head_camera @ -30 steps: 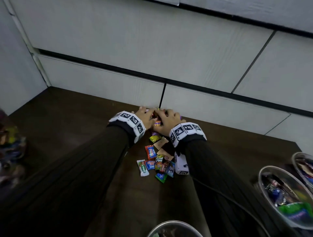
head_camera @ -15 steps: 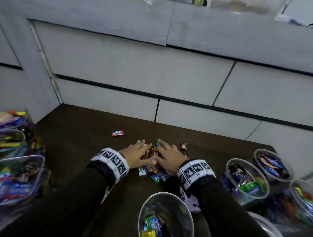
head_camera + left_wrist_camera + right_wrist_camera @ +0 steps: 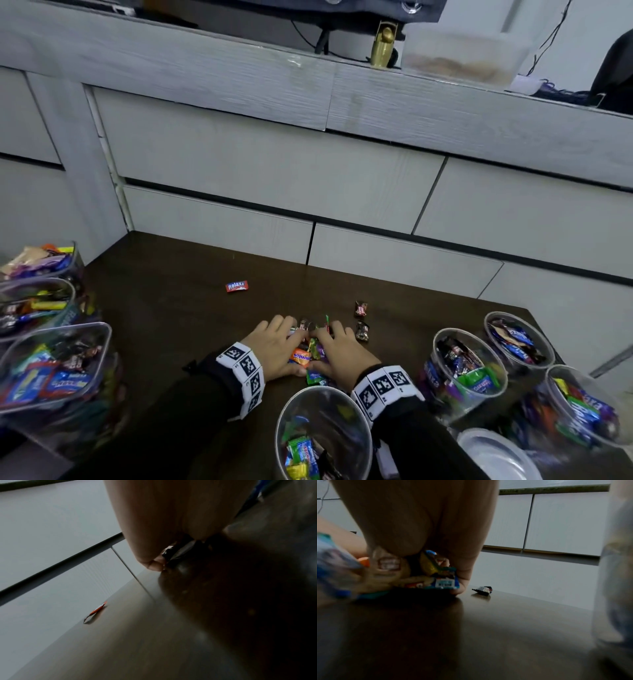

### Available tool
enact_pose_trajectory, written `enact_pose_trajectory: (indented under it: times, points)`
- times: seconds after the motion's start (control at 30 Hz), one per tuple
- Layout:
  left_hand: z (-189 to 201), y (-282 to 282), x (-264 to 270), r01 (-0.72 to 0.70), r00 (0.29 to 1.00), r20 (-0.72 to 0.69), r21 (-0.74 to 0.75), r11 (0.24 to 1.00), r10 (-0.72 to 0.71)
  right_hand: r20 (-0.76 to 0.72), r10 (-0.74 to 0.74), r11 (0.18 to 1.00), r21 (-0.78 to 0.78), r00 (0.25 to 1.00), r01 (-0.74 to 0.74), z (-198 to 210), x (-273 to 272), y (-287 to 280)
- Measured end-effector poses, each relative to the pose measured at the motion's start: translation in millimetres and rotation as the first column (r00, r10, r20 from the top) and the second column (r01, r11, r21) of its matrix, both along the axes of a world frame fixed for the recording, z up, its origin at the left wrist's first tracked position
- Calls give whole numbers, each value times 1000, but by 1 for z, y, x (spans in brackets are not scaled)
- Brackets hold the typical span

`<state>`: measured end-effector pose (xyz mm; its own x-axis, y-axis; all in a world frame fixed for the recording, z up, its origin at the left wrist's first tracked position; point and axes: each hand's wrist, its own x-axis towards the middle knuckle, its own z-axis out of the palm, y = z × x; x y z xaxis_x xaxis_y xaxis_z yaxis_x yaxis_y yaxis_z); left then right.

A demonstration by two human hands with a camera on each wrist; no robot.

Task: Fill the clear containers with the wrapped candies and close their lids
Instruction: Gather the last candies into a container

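From the head view, your left hand (image 3: 274, 349) and right hand (image 3: 342, 353) lie palm-down on the dark surface (image 3: 164, 308), cupped toward each other around a small heap of wrapped candies (image 3: 308, 353). Take that heap as the landmark. Your fingers bend over and around the wrappers on both sides, so each grip is gathering candies against the other rather than lying released. Just nearer to you than the heap stands an open round clear container (image 3: 323, 435), partly filled. Right of the heap are three more open round containers (image 3: 469, 370) holding candies, with a loose clear lid (image 3: 496, 455) near them. Left of the heap, well apart, stand squarish clear containers (image 3: 54, 366) packed with candies. Beyond the heap to the left lies a single red candy (image 3: 236, 286); two dark-wrapped candies (image 3: 360, 320) lie just right of your right fingertips.

From the left wrist view, your palm fills the upper middle; one fingertip (image 3: 152, 564) presses the surface beside a dark wrapper (image 3: 178, 550). The red candy (image 3: 96, 610) lies apart, near the white panel.

From the right wrist view, your fingers (image 3: 464, 574) curl round blue, yellow and brown wrappers (image 3: 436, 578), pinning them to the surface. One dark candy (image 3: 482, 590) sits just past them.
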<state>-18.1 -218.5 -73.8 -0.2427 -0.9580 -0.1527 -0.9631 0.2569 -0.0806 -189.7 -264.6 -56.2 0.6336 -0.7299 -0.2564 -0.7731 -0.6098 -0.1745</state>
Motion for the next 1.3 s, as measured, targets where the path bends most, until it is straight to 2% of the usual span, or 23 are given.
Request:
enact_pose_trajectory:
  times: [0.13,0.27,0.4,0.47,0.6,0.7,0.87,0.97,1.1,1.2,1.3]
  points:
    - [-1,3,-6,-16,994,-109,19,1000,18,5,-8,999,35,1000,8,4,4,2]
    - [6,3,-11,-62,993,-98,88,994,71,49,-57,995,89,997,53,7,-1,-1]
    - [22,2,-4,-164,971,-143,178,970,191,103,-143,988,72,984,136,14,-9,1]
    - [30,2,2,-237,932,-218,236,942,289,138,-193,979,101,972,180,20,-12,3]
    - [42,10,7,-386,787,-397,280,879,472,255,-290,951,187,922,248,38,-21,12]
    - [56,21,8,-391,706,-545,231,891,451,388,-284,955,200,877,221,55,-27,25]
    - [99,40,2,-321,634,-725,71,945,269,495,-221,975,128,841,180,87,-34,42]
    - [130,56,-8,-226,650,-744,2,974,153,535,-199,980,96,821,174,104,-40,52]
    - [158,85,-28,-47,734,-679,-2,999,33,544,-181,982,57,819,179,120,-48,61]
    - [166,104,-40,62,802,-597,69,996,-9,558,-182,982,57,809,182,128,-55,67]
    - [166,115,-49,95,902,-430,135,986,-28,543,-168,983,26,823,184,131,-59,72]
